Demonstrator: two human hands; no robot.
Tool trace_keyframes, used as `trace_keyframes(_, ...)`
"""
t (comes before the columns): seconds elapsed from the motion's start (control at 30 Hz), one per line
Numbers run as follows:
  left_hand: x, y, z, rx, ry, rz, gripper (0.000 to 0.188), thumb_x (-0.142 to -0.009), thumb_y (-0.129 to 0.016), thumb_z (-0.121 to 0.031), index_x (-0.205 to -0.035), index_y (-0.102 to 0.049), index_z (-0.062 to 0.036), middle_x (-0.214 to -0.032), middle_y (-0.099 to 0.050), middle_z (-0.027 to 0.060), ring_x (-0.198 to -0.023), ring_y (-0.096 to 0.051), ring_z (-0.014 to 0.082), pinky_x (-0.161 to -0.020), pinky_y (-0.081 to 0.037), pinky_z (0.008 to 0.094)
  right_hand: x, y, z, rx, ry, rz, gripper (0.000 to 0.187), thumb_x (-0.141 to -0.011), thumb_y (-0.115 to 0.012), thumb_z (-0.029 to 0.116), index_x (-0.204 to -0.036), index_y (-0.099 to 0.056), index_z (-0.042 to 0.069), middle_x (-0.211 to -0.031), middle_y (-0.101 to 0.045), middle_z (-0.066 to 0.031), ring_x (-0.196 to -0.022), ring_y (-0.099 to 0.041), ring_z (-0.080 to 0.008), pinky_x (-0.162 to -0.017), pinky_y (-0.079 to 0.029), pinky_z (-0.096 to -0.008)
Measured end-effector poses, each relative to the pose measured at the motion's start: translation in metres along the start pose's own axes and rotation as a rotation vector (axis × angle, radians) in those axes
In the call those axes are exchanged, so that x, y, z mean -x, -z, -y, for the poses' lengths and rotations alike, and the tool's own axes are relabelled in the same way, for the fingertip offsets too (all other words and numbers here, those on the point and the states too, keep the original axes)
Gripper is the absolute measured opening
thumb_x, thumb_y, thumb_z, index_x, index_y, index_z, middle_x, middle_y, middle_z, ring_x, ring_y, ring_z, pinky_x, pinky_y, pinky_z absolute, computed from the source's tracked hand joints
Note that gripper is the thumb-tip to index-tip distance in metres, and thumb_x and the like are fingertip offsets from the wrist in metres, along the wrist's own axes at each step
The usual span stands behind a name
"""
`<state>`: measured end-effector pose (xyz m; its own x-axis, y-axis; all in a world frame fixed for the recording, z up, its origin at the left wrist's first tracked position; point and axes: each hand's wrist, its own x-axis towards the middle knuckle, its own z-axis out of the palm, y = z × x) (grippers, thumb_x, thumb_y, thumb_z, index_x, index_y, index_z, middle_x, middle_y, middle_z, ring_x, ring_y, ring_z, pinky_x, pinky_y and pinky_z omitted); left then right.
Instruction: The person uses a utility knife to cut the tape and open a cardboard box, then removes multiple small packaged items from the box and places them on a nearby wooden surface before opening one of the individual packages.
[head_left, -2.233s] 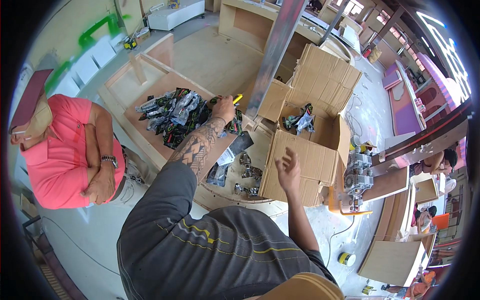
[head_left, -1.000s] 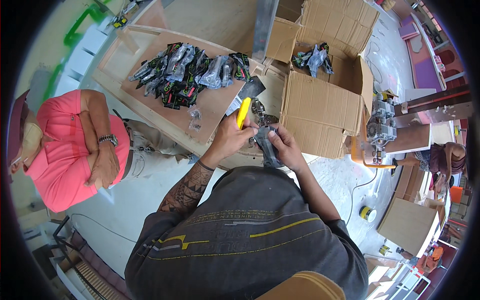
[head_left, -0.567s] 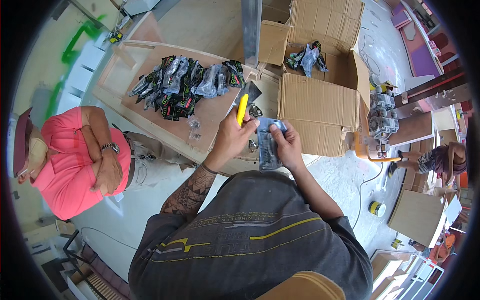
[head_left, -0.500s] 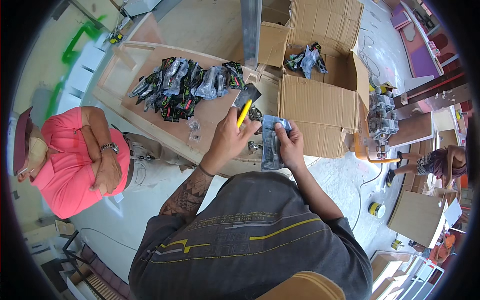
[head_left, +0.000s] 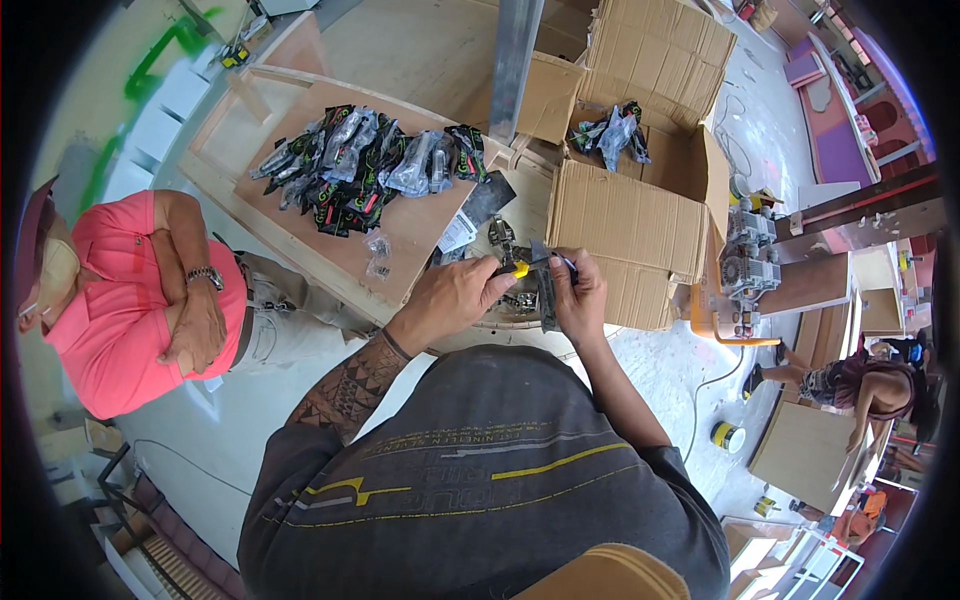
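Observation:
My left hand (head_left: 452,298) is closed around a yellow utility knife (head_left: 519,270), its tip against the upper end of a clear plastic packet (head_left: 547,303). My right hand (head_left: 580,300) pinches that packet, which hangs upright and nearly edge-on; the part inside is hard to make out. Just beyond my hands lie loose metal fittings (head_left: 502,233) that look like cabinet hinges. A pile of black and clear plastic packets (head_left: 350,165) covers part of a wooden panel (head_left: 285,215) at the far left. Two small clear bags (head_left: 378,256) lie nearer.
At the far right stands an open cardboard box (head_left: 625,235) with several packets inside. A grey metal post (head_left: 515,70) rises behind the panel. To the left, a person in a pink shirt (head_left: 130,290) stands with folded arms. Another person (head_left: 870,385) bends at the right.
My left hand has moved nearer with the knife, bringing it from upright to the packet's upper end. The packet has turned from face-on to nearly edge-on in my right hand.

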<state>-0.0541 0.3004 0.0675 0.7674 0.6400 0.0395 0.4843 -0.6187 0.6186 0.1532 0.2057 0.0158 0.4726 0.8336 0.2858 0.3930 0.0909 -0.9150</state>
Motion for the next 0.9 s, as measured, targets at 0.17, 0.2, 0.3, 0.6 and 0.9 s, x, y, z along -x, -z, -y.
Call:
trace_keyframes(0.17, -0.005, -0.023, 0.008, 0.022, -0.041, -0.075, 0.038, -0.109, -0.056, -0.040, -0.101, -0.058, -0.0036, -0.087, -0.068, 0.0193, -0.082, -0.069, 0.0429, -0.068, -0.053, 0.0530, -0.007, 0.018, 0.020, 0.264, 0.257, 0.073, 0.009, -0.095, -0.072, 0.000, -0.103, -0.070, 0.002, -0.084, -0.061, -0.0132, -0.077, -0.062, -0.0309, -0.069, -0.050, -0.0401)
trace_keyframes(0.2, -0.009, -0.028, 0.008, 0.019, -0.049, -0.088, 0.037, -0.109, -0.056, -0.040, -0.101, -0.058, -0.0037, -0.088, -0.069, 0.0189, -0.082, -0.069, 0.0426, -0.068, -0.054, 0.0523, -0.006, 0.022, 0.022, 0.268, 0.263, 0.078, 0.009, -0.095, -0.072, 0.000, -0.103, -0.070, 0.002, -0.084, -0.061, -0.0132, -0.077, -0.062, -0.0309, -0.069, -0.050, -0.0401)
trace_keyframes(0.3, -0.021, -0.026, -0.001, 0.006, -0.087, -0.101, 0.036, -0.108, -0.058, -0.039, -0.101, -0.058, -0.0039, -0.089, -0.070, 0.0182, -0.081, -0.070, 0.0418, -0.067, -0.055, 0.0512, -0.005, 0.033, 0.026, 0.350, 0.282, 0.027, 0.013, -0.094, -0.073, -0.001, -0.106, -0.070, 0.003, -0.086, -0.063, -0.0136, -0.077, -0.062, -0.0327, -0.070, -0.050, -0.0404)
trace_keyframes(0.6, -0.046, 0.009, 0.033, -0.188, 0.071, 0.027, 0.037, -0.110, -0.052, -0.042, -0.104, -0.063, -0.0071, -0.085, -0.071, 0.0171, -0.080, -0.070, 0.0431, -0.067, -0.054, 0.0530, -0.016, 0.106, 0.090, 0.049, 0.154, -0.530, 0.009, -0.106, -0.062, 0.007, -0.101, -0.063, 0.000, -0.088, -0.059, -0.0008, -0.076, -0.052, -0.0092, -0.070, -0.045, -0.0255)
trace_keyframes(0.9, -0.079, -0.024, -0.060, 0.704, -0.148, -0.090, 0.037, -0.096, -0.080, -0.031, -0.114, -0.072, -0.0005, -0.080, -0.070, 0.0038, -0.075, -0.065, 0.0118, -0.069, -0.053, 0.0329, -0.005, 0.092, 0.050, -0.426, -0.231, -0.015, 0.011, -0.109, -0.061, 0.011, -0.108, -0.068, 0.003, -0.097, -0.068, 0.0015, -0.085, -0.057, -0.0048, -0.077, -0.047, -0.0223)
